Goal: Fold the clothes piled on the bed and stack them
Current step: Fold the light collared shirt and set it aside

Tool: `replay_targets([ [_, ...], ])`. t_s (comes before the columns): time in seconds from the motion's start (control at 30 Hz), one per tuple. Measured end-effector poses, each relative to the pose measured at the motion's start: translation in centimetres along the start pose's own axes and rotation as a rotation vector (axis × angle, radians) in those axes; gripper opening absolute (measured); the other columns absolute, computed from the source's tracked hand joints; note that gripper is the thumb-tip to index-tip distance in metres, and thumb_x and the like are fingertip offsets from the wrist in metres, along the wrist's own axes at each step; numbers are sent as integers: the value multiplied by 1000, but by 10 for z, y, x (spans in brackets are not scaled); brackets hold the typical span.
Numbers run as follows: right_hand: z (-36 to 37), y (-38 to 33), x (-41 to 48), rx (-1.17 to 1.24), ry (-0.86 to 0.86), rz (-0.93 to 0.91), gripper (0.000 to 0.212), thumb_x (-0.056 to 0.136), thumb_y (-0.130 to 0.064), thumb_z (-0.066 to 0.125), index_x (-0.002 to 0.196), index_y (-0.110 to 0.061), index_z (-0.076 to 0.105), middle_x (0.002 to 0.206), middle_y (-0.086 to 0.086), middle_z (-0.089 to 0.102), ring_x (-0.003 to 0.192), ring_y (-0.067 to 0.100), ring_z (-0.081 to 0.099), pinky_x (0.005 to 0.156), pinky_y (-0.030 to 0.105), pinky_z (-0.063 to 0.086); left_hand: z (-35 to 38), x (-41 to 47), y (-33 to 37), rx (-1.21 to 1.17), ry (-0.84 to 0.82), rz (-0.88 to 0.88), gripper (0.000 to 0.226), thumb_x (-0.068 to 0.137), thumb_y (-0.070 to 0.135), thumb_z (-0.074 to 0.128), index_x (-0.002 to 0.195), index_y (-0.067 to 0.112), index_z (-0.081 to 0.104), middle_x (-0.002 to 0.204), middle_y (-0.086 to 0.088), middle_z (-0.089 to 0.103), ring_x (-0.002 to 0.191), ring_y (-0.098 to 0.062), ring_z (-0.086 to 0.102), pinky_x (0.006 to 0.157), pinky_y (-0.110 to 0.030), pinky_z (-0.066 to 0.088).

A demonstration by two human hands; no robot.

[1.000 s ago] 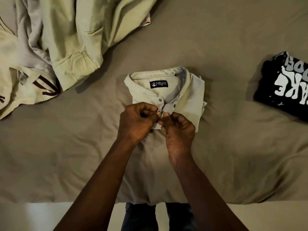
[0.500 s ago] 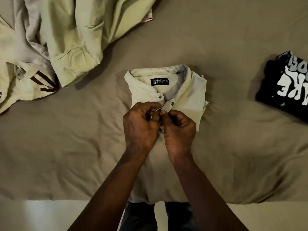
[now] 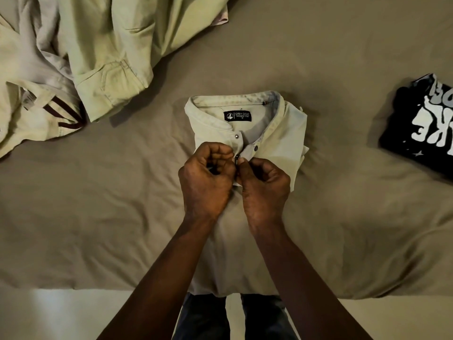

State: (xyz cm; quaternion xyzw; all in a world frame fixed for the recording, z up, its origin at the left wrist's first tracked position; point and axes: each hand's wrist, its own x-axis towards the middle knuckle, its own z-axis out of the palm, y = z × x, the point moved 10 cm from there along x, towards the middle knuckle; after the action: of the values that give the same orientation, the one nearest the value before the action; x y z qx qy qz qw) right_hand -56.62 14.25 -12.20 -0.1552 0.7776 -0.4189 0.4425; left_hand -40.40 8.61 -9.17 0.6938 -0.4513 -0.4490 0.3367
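Note:
A pale cream collared shirt [image 3: 282, 133] lies front up in the middle of the bed, its sides folded in and a black neck label showing. My left hand [image 3: 206, 177] pinches the left edge of its button placket. My right hand [image 3: 263, 185] pinches the right edge right beside it, at a small dark button. Both hands cover the shirt's chest; the lower part runs down to the bed's near edge under my forearms. A pile of unfolded light clothes [image 3: 103, 52] lies at the back left. A folded black T-shirt with white lettering [image 3: 421, 128] sits at the right.
The bed is covered by a wrinkled tan sheet [image 3: 343, 217]. A cream garment with dark maroon stripes [image 3: 56, 111] lies at the left edge of the pile. The bed's near edge runs along the bottom, with pale floor [image 3: 61, 315] and my legs below it.
Both hands stay pinched together at the placket and have shifted slightly down it, fingers working at a button. The shirt and the other clothes have not moved.

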Motion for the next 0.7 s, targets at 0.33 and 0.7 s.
replay_targets([
  [0.33,4,-3,8,-132,-81,-25,14,91,-14,76,77,-14,76,70,0,73,68,22,71,64,33,59,9,0,10,177,-88,181,25,88,11,77,106,23,67,83,11,71,81,-10,72,75,-31,59],
  [0.7,-12,-41,9,-133,93,-63,21,86,-28,81,100,-25,67,83,-6,75,70,6,73,70,33,62,-4,20,6,167,-6,86,28,88,14,70,114,23,64,98,9,68,82,-10,68,78,-40,59],
])
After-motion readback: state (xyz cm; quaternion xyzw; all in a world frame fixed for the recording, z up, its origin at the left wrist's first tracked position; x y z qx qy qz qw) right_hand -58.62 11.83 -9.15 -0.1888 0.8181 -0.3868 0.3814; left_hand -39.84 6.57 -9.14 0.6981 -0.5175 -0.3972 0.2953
